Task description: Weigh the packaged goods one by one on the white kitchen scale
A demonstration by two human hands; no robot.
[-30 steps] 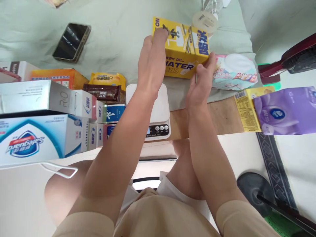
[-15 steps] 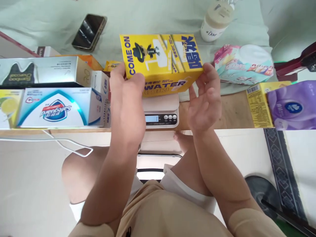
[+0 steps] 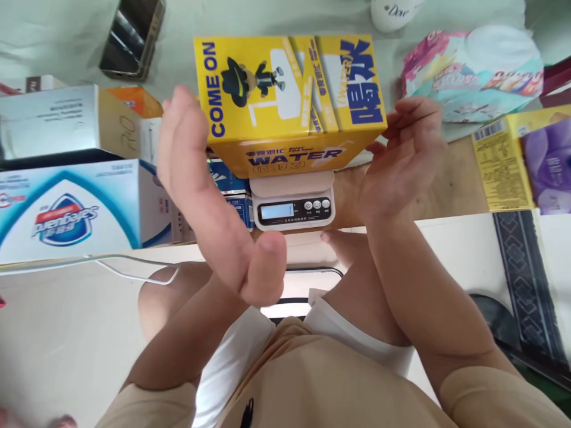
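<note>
Yellow box: the big carton (image 3: 289, 89) sits over the plate of the white scale (image 3: 292, 187); its underside is hidden, so full contact cannot be told.
Box lettering: "COME ON" runs sideways at the left of the top face, 喝水 with "(WATER)" at the right; the front reads "WATER" beneath a small "BUSY FOR YOU".
Scale display: lit pale blue, figures too small to read; three round buttons beside it.
Left hand (image 3: 200, 190): fingers extended, thumb spread wide, gripping nothing; it overlaps the box's left end in view, touch uncertain.
Right hand (image 3: 404, 163): fingers loosely bent and parted, blurred, at the box's right front corner; no grip shows, and whether the tips touch cannot be told.
Left stack: "Safeguard" box (image 3: 66, 208), brand upside down; behind it a silver box (image 3: 47, 122) with "R" and "O" sideways on its gold end.
Far side: "Dove" container (image 3: 395, 13), cut by the frame edge.
Half a second ago: both hands' fingers were at the box's ends, left thumb along its front edge; now that thumb is well clear. Blue cartons (image 3: 227, 178) beside the scale have come into sight.
</note>
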